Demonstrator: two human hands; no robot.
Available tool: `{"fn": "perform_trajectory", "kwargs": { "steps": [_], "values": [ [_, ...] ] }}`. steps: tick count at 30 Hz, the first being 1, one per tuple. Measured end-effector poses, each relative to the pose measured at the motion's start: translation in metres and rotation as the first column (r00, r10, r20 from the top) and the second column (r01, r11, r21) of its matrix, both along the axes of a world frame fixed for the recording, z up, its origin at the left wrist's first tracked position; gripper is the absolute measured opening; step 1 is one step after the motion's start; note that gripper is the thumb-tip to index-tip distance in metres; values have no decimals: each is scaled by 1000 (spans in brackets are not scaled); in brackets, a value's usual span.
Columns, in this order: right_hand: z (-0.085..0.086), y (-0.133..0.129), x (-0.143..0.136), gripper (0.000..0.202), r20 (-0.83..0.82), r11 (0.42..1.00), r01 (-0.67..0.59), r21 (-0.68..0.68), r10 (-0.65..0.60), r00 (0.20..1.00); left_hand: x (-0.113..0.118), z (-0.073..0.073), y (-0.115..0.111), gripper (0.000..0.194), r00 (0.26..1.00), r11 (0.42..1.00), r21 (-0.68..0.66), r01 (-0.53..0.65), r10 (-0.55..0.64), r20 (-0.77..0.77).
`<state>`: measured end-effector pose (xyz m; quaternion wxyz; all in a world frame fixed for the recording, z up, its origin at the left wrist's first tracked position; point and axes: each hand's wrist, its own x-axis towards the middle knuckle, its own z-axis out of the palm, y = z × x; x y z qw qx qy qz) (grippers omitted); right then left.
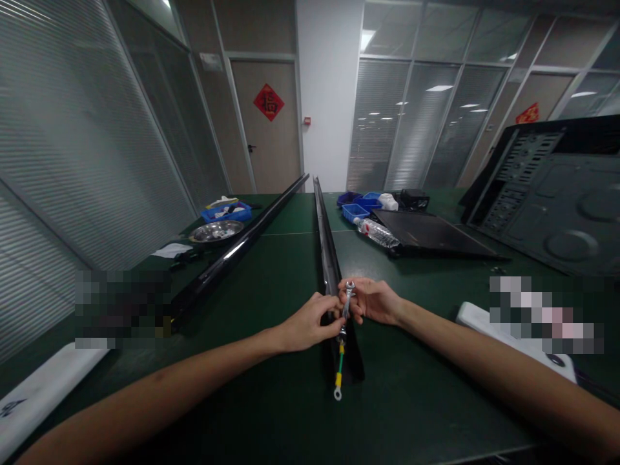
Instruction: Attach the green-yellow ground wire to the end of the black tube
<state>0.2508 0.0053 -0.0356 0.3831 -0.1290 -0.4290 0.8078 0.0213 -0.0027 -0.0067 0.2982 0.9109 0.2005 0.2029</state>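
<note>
A silver wrench lies lengthwise over the near end of a long black metal rail, its open jaw pointing away from me. My left hand is closed from the left, thumb and fingertips pinching the wrench's lower part. From the right, my right hand curls its fingers around the wrench's upper part; some fingertips are hidden behind it. Just below the wrench's near end, a short green wire with yellow sleeves and a ring terminal hangs toward me over the rail's end.
A second black rail lies left on the green table. Around it are a metal dish and blue tray. Right are blue bins, a plastic bottle, a dark panel and a large metal casing.
</note>
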Motion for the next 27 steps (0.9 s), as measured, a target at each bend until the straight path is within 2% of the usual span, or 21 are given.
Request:
{"fn": "perform_trajectory", "kwargs": {
  "steps": [13,27],
  "values": [
    [3,-1,-1,31,-23,1000,-6,-15,6,1000,-1,6,-2,16,1000,1000,-21,-9,9,-29],
    [-1,2,1,33,-21,999,-35,11,36,999,0,1,0,15,1000,1000,-4,3,-3,-21]
  ]
}}
